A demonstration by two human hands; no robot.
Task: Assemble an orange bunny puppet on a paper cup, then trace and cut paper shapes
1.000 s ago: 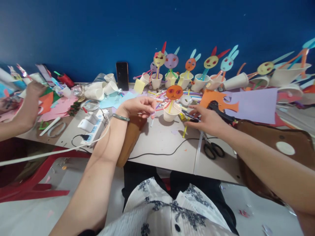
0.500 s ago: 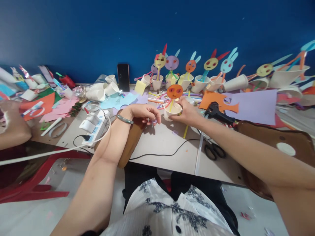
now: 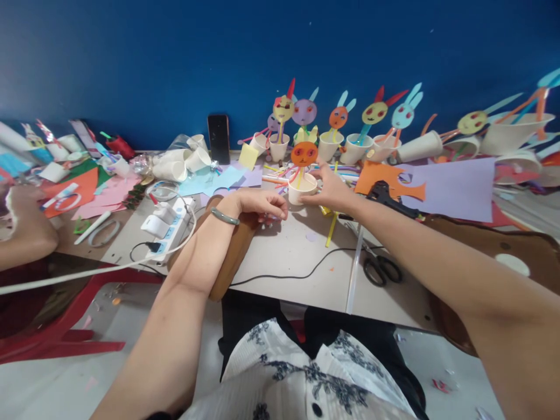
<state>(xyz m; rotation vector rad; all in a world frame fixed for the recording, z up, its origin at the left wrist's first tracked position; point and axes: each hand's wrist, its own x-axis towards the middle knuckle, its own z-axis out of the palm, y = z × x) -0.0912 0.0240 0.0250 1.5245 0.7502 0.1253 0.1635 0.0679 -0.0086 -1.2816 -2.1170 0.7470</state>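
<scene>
Orange paper face [image 3: 303, 153] stands on a yellow stem in our white paper cup [image 3: 300, 189]; the cup is upright on the surface [image 3: 284, 251]. Using that cup as reference for everything.

Our right hand [image 3: 335, 189] is at the cup's right side: fingers wide, thumb low by the cup wall. Can't tell if we actually grip it. Our left hand [image 3: 262, 204] is just left of the cup, fingers curled, thumb close to the index. Can't tell if they hold anything; the undersides are hidden.

Right of the cup, nearer us: yellow strip [image 3: 331, 230], then black-handled scissors [image 3: 382, 270]. Right of the cup, past our right hand: black glue gun [image 3: 387, 195] by cut orange paper [image 3: 367, 175], with a purple sheet [image 3: 459, 192] further right.

Behind the cup: a row of rabbit figures [image 3: 338, 117] in more paper cups, along the blue wall [image 3: 262, 46]. Phone [image 3: 219, 139] leans upright, behind and left of the cup.

Well left of the cup: white power strip [image 3: 170, 230]; far left, another person's arm [image 3: 30, 227]. In front of the cup, nearer us: thin black cable [image 3: 284, 275].
</scene>
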